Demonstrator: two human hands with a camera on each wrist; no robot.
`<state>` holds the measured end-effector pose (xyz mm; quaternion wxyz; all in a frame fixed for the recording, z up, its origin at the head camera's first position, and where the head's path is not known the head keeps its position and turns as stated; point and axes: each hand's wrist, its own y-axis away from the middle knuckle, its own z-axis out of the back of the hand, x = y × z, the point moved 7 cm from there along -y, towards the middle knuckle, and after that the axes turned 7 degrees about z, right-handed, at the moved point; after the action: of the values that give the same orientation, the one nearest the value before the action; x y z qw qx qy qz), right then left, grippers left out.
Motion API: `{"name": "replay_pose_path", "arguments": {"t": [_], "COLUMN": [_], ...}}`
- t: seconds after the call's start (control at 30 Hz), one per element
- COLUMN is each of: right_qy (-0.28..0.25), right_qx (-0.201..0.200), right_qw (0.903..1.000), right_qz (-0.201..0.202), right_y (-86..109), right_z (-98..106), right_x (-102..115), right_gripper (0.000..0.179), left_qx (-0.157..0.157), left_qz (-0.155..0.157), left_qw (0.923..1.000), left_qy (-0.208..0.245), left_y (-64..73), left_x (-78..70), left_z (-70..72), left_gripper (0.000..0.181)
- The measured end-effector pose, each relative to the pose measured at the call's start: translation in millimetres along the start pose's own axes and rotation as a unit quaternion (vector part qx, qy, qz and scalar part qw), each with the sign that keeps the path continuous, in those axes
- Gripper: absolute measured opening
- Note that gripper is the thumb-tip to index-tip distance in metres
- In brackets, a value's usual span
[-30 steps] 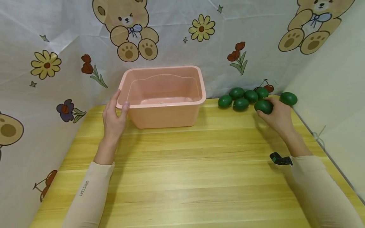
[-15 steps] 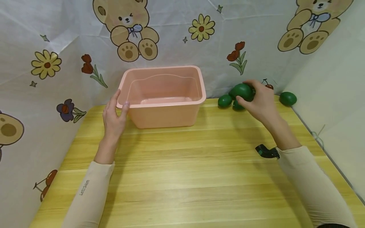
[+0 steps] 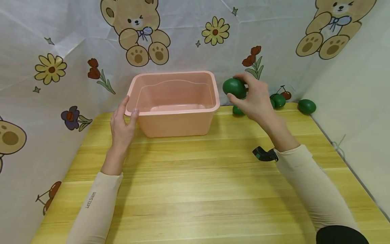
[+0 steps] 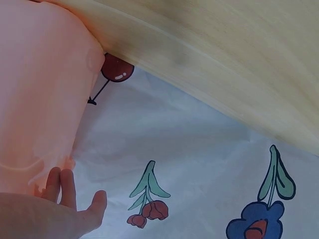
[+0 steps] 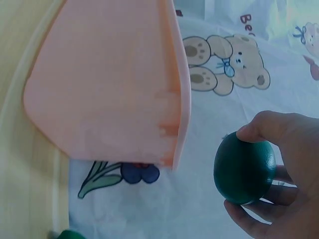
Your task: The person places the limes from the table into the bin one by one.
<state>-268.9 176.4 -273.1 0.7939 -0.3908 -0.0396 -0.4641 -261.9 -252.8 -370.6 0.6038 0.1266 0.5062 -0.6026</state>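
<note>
Between thumb and fingertips my right hand (image 3: 254,96) grips a smooth, dark green lime-like fruit (image 3: 234,88). It is raised just right of the pink plastic bin (image 3: 176,125), near rim height; the right wrist view has this fruit (image 5: 244,169) apart from the bin's wall (image 5: 109,89). At the bin's front left corner, my left hand (image 3: 121,130) touches the rim, thumb at the front and fingers along the left side. Those fingers look extended in the left wrist view, beside the wall (image 4: 45,99). Part of the bin's floor is hidden behind its front wall.
More green fruits (image 3: 278,101) lie at the table's back right, some hidden behind my right hand. One fruit (image 3: 306,106) sits apart by the right wall. A printed cloth (image 3: 186,34) hangs behind the wooden table (image 3: 195,186). A black device (image 3: 265,154) is on my right wrist.
My right hand has lifted the green fruit from the group at the right and carried it left and up toward the bin. My left hand and the bin stay put.
</note>
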Motion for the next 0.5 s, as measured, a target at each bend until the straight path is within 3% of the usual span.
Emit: {"name": "replay_pose_path", "arguments": {"t": [0.5], "right_qy": [-0.062], "right_qx": [0.042], "right_qw": [0.9959], "right_qz": [0.051], "right_y": [-17.7], "right_z": [-49], "right_x": [36], "right_gripper": [0.054], "left_qx": [0.000], "left_qz": [0.003], "left_qw": [1.0000], "left_qy": [0.004], "left_y": [1.1], "left_x": [-0.5], "left_z": [0.5], "left_gripper": [0.065]}}
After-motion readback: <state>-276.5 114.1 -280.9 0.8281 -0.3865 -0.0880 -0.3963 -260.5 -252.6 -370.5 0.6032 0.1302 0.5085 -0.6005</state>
